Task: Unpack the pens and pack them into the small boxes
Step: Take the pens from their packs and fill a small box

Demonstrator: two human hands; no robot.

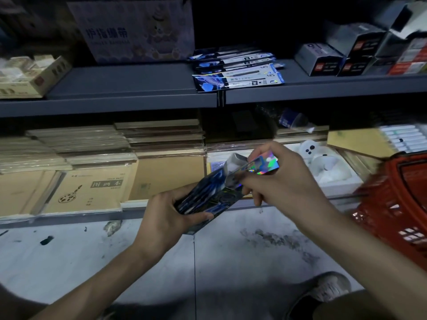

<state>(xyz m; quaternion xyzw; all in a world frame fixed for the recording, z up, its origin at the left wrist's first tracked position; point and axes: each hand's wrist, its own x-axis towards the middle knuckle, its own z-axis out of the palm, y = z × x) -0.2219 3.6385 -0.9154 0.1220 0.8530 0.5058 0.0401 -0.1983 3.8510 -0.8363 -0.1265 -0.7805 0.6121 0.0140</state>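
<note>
The left hand (159, 218) grips the lower end of the small box (208, 195), whose long axis rises to the upper right. At that raised open end the right hand (284, 181) pinches the holographic flap (263, 165); the pen packs (238, 70) lie well above the box, nearer the right hand

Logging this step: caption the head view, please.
Left hand grips a blue holographic box while the right hand pinches its open end flap; pen packs lie on the shelf above.
</note>
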